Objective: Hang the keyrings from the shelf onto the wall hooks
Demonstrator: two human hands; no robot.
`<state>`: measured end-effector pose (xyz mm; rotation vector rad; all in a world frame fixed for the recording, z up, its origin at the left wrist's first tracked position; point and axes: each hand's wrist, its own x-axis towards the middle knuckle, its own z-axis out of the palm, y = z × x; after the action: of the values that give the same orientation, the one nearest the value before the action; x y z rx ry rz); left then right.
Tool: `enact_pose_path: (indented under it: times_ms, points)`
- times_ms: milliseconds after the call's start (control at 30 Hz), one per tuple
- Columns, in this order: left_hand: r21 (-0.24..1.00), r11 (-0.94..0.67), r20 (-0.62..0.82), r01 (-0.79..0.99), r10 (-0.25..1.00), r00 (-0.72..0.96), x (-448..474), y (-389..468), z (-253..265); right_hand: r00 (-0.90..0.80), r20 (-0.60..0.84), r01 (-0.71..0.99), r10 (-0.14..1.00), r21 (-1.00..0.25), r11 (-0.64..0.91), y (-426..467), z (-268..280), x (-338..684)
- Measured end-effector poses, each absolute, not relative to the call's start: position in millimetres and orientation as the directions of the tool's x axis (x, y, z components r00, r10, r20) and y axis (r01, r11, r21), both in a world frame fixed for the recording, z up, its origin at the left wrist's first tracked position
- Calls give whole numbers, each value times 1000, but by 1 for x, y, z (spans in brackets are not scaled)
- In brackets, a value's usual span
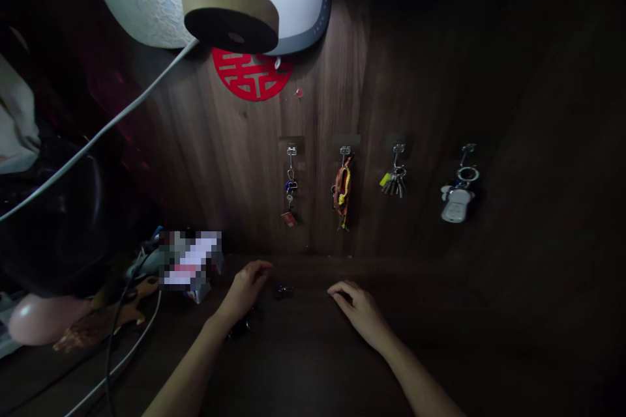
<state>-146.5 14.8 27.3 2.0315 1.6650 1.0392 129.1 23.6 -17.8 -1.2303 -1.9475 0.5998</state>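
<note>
My left hand [252, 281] hovers over or rests on the dark wooden surface, its fingers loosely bent and nothing seen in them. To its right lies a small metal bunch, apparently keys [283, 290], touched by neither hand. A dark item with a shiny ring [248, 324] sits partly hidden beside my left wrist. My right hand [356, 301] is on the other side of the keys, thumb and fingers slightly apart, holding nothing visible. On the wall hang a key with a blue clip [291, 187], an orange and yellow braided strap [343, 190], a key bunch with a yellow tag [397, 184] and a white figure-shaped keychain [456, 202].
Each hanging item is on a metal wall hook [292, 150]. A lamp with a round head [231, 10] juts out above, before caps [293, 6] and a red paper cut-out [252, 81]. At left are a blurred box [190, 264], a pink balloon-like object [44, 319] and cables [115, 332].
</note>
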Motion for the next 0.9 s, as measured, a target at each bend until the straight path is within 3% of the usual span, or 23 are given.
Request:
enact_pose_path:
  times_ms: [233,367,467,800,900]
  points:
    - [530,-317,232,786,946,225,-134,7,27,-266,334,551,904,-717,427,23,-16,129]
    - [450,-257,166,855,965,202,-116,7,26,-257,330,551,908,-722,419,23,-16,129]
    - [466,-230,166,854,971,171,-110,10,23,-259,330,553,908,-720,420,22,-15,129]
    - [755,-259,241,603,964,112,-104,21,35,-272,346,556,898,-705,440,23,-17,130]
    - [963,-178,169,202,984,58,-96,20,42,-271,350,564,897,-697,442,24,-18,130]
